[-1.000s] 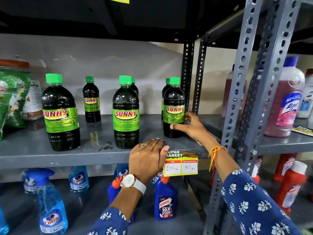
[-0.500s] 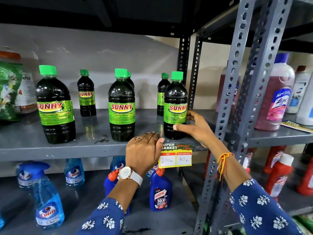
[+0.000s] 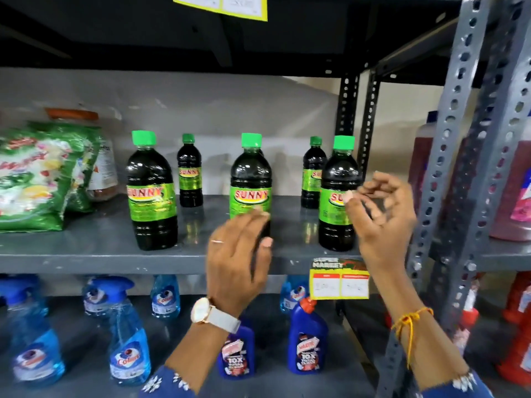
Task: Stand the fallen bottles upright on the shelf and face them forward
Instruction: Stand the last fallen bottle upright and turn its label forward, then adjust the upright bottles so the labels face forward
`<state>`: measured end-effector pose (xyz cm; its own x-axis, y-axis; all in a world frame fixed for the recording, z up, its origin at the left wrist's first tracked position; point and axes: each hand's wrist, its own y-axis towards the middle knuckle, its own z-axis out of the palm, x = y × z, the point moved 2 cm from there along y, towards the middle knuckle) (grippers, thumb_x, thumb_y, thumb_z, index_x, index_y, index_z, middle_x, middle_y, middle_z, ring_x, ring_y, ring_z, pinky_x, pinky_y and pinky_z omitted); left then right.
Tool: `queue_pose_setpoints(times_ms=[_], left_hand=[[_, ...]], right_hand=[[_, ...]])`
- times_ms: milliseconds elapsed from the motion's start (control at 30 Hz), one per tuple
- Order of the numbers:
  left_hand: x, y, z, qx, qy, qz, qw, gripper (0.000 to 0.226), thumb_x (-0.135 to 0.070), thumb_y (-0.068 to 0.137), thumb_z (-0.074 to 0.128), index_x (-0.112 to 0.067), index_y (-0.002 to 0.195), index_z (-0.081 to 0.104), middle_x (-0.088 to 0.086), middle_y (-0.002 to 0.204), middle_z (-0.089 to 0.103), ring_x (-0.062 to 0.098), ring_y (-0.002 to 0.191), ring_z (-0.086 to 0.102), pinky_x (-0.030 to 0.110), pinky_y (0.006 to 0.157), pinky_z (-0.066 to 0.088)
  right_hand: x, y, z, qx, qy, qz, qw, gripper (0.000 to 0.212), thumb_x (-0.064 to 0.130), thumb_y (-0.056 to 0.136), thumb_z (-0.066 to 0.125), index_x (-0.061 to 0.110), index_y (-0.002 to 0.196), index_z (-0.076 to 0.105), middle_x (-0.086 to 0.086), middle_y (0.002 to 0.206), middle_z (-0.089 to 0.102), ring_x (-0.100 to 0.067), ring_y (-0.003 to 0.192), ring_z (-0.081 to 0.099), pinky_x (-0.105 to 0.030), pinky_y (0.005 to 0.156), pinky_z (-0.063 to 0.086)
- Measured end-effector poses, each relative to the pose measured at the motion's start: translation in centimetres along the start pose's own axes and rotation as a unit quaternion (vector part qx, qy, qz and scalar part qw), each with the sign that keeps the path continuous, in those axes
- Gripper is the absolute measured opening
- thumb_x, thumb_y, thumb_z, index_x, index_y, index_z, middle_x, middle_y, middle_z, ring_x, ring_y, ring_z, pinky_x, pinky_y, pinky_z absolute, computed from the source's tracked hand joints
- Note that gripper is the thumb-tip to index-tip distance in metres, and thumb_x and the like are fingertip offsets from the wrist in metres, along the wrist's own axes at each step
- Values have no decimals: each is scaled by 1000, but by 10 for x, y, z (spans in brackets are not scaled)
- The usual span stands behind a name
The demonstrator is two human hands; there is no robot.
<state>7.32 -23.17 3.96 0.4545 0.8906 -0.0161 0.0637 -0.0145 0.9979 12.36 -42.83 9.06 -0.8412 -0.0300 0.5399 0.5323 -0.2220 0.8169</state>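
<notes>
Several dark Sunny bottles with green caps stand upright on the grey shelf. Three large ones line the front: left bottle, middle bottle, right bottle. Two smaller bottles stand behind them. All labels face forward. My left hand hovers in front of the middle bottle, fingers loose, holding nothing. My right hand floats just right of the right bottle, fingers curled apart, off the bottle.
A green detergent bag lies at the shelf's left end. A perforated grey upright stands close to my right hand. A yellow price tag hangs on the shelf edge. Blue spray bottles and toilet cleaners fill the lower shelf.
My right hand has let go of the right bottle and lifted away. My left hand has come off the shelf edge and risen. The view shifted left.
</notes>
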Motion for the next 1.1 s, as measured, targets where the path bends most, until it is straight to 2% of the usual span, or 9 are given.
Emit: queue_pose_setpoints(times_ms=[67, 133, 200, 300, 367, 433, 567, 933, 1100], left_hand=[[33, 11, -35, -107, 63, -46, 991, 34, -26, 94, 46, -4, 119, 54, 17, 119, 60, 24, 114, 50, 35, 99, 37], [68, 20, -67, -161, 118, -133, 971, 48, -34, 91, 51, 3, 122, 48, 24, 123, 53, 29, 119, 44, 39, 102, 35], [98, 23, -85, -107, 153, -244, 952, 76, -51, 84, 55, 7, 130, 39, 26, 132, 45, 34, 124, 40, 51, 102, 34], [127, 11, -92, 48, 178, -354, 917, 111, -77, 68, 55, 5, 138, 30, 25, 139, 41, 38, 126, 41, 53, 105, 31], [130, 2, -87, 105, 208, -356, 905, 118, -84, 59, 53, 4, 135, 35, 26, 130, 52, 36, 120, 49, 49, 108, 28], [137, -6, -85, 128, 256, -337, 897, 106, -86, 60, 46, -2, 125, 47, 20, 104, 68, 31, 102, 62, 43, 108, 25], [143, -8, -81, 137, 295, -310, 894, 83, -86, 62, 33, -13, 92, 60, 11, 64, 69, 27, 73, 67, 43, 101, 32], [140, -11, -83, 116, 254, -305, 910, 74, -83, 62, 40, -13, 77, 61, 5, 54, 64, 25, 57, 63, 41, 92, 38], [136, -9, -85, 131, 250, -319, 905, 79, -86, 60, 43, -12, 85, 60, 10, 60, 66, 30, 62, 64, 42, 84, 40]], right_hand=[[12, -14, 38, 43, -7, -12, 999, 42, 39, 69, 74, 33, 106, 55, -4, 101, 61, -13, 95, 61, -20, 82, 49], [9, -26, 79, 108, -76, 36, 991, 69, 52, 63, 75, 26, 121, 48, -1, 118, 56, -10, 109, 54, -21, 91, 43], [-4, -38, 108, 150, -149, 114, 971, 100, 60, 54, 77, 14, 132, 34, -4, 128, 50, -15, 117, 49, -23, 90, 38], [-21, -55, 127, 190, -227, 152, 943, 98, 62, 48, 79, 11, 116, 31, -11, 115, 57, -27, 104, 58, -34, 78, 49], [-30, -59, 120, 187, -288, 131, 930, 88, 57, 50, 81, 15, 108, 29, -14, 109, 59, -33, 97, 60, -33, 72, 48], [-34, -60, 124, 181, -329, 116, 920, 83, 49, 54, 82, 13, 108, 30, -14, 107, 61, -34, 96, 61, -35, 72, 47], [-35, -59, 128, 166, -359, 93, 914, 80, 45, 56, 82, 10, 107, 32, -15, 102, 62, -36, 92, 62, -37, 71, 46], [-32, -57, 127, 176, -378, 89, 905, 78, 50, 56, 80, 14, 103, 29, -12, 101, 62, -35, 89, 62, -37, 70, 49], [-26, -56, 128, 200, -364, 113, 903, 80, 52, 54, 82, 18, 100, 25, -12, 105, 60, -33, 95, 61, -42, 76, 52]])
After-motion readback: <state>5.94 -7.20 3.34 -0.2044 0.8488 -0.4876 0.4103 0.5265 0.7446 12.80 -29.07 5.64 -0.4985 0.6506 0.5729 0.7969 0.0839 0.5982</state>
